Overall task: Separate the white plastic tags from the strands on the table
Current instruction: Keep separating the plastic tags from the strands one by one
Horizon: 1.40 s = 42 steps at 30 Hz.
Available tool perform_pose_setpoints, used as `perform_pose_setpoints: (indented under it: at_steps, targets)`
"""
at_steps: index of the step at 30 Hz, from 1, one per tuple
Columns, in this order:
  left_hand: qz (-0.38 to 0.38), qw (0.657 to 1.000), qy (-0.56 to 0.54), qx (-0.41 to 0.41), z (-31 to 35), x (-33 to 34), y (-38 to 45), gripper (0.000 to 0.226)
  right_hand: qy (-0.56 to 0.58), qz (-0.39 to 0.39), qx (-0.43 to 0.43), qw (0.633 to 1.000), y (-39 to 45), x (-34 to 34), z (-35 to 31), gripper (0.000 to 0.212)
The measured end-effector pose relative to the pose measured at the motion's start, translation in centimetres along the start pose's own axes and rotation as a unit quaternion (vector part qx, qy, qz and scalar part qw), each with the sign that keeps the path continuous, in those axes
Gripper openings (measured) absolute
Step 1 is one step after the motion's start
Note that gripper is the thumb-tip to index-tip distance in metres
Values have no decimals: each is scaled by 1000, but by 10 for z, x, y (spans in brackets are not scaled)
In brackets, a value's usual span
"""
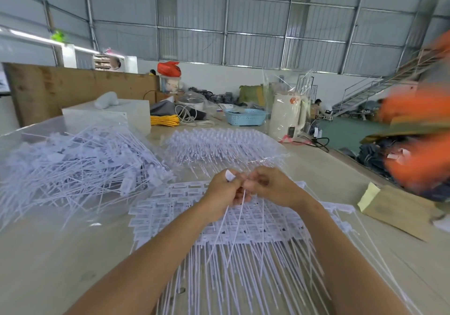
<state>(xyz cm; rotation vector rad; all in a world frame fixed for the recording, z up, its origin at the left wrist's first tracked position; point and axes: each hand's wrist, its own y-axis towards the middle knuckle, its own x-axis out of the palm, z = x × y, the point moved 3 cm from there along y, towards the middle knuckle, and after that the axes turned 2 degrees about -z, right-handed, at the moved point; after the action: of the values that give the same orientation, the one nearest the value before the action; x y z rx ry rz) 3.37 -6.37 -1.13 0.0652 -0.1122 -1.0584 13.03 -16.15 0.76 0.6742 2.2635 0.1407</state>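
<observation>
Both hands meet above a flat sheet of joined white plastic tags (170, 212) whose long strands (243, 278) run toward me. My left hand (222, 192) grips a white tag with thin strands hanging down from it. Close beside it, my right hand (267, 184) pinches the same small bunch at the top. A big loose heap of separated tags (80, 166) lies on clear plastic at the left. Another stack of joined tags (219, 146) sits behind my hands.
A brown cardboard piece (399, 213) lies at the right table edge. A blurred person in orange (418, 149) stands at the far right. Behind are a white box (131, 114), yellow cord (165, 120), a blue basket (244, 116) and a wrapped white kettle (287, 117).
</observation>
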Motion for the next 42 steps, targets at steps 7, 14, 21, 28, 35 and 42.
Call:
perform_pose_setpoints:
  at_steps: [7,14,21,28,35,42]
  targets:
    - [3,1000,6,-21,-3,-3,-1,26,9,-61,-30,998,-4,10,-13,22]
    - [7,998,-10,-66,2,-5,1,29,63,-53,-38,996,-6,12,-16,18]
    - [-119,964,-174,-161,17,-13,-7,30,-22,63,-12,998,-13,-21,11,36]
    - [9,872,-486,57,61,-74,10,48,-85,24,-11,996,-4,-3,17,47]
    - [266,940,210,-20,72,-184,16,13,-103,6,-15,995,0,2,17,48]
    - [251,622,731,-129,57,-241,18,50,-113,-2,-28,993,0,1,13,46]
